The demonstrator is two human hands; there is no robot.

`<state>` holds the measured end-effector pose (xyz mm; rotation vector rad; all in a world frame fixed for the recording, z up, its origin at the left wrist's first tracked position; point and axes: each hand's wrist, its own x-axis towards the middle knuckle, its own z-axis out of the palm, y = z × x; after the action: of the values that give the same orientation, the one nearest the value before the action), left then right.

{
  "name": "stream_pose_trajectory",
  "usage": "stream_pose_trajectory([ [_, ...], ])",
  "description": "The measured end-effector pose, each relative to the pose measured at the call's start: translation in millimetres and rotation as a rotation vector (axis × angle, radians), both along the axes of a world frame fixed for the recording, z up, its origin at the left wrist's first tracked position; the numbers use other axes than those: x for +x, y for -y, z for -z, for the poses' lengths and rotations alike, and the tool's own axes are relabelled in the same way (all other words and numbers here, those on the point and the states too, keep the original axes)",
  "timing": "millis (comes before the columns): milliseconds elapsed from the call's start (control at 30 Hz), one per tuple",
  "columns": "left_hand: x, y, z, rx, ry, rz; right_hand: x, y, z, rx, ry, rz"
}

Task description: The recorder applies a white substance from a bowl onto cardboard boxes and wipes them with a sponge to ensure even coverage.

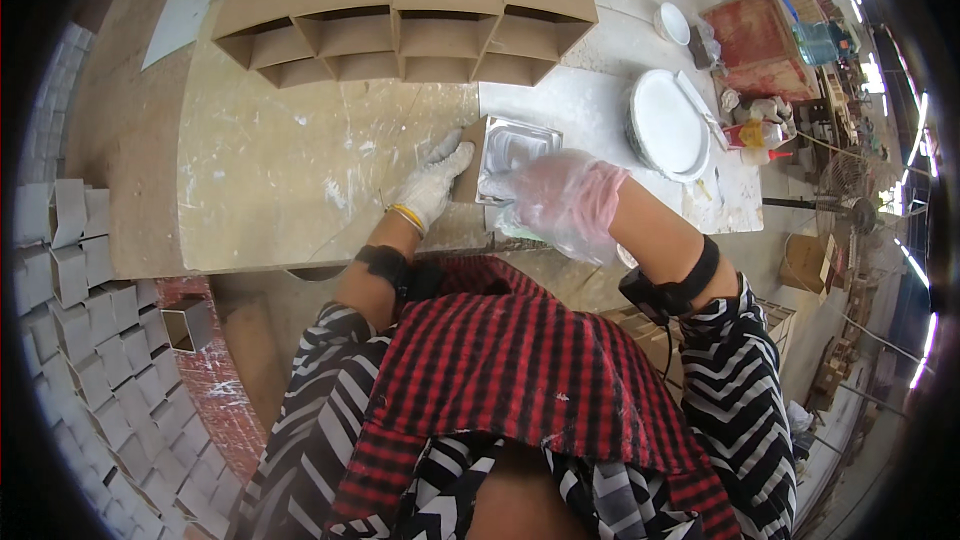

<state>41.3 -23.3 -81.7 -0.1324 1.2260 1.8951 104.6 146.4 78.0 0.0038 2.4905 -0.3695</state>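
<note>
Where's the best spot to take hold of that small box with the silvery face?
Probably by its brown wall, coming from the left, where the left hand has it: that side looks flat, and the hollowed silvery face stays free for the right hand.

Left hand point(432, 183) gloved, right hand point(560, 202) plastic-covered, forearms point(658, 232) angled inward
</note>
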Motion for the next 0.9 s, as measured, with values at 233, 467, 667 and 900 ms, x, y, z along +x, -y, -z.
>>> stream_pose_trajectory([
  [233,-2.4,-2.6,11.3,0.051,-0.025,0.016,-4.5,-26.2,17.1,-0.173,0.281,-0.041],
  [467,-2.3,-2.7,13.7,0.072,0.036,0.005,-16.2,-7.2,23.6,-0.174,0.451,0.177],
  [667,-1.9,-1.5,2.4,-0.006,-0.047,0.005,3.3,-32.2,-29.2,-0.067,0.361,0.097],
  [900,-2.6,-4.9,17.7,0.078,0.009,-0.026,11.0,-59.3,-13.9,0.068,-0.518,-0.268],
])
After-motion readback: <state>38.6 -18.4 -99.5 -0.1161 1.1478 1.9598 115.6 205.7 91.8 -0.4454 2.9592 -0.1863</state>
